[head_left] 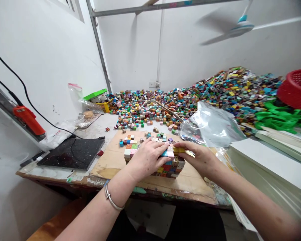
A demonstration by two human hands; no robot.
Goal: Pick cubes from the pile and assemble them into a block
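On a wooden board [102, 160] stands a block built of many small patterned cubes [167, 170]. My left hand [150, 152] lies across its top, fingers stretched out, with blue and pink cubes showing between thumb and forefinger. A silver bangle circles the left wrist. At the block's right end, my right hand [197, 154] pinches a yellow cube piece [179, 150] between thumb and fingers, level with the top layer. Whether the yellow piece is one cube or several I cannot tell. Some loose cubes [128, 141] lie behind the block's left part.
A large heap of cubes [215, 90] lies along the back wall. A clear plastic bag [210, 124] is behind my right hand. To the right are white boxes [271, 167], green plastic pieces [278, 115] and a red basket [296, 90]. A black speckled slab [72, 152] lies left, below an orange tool [28, 119].
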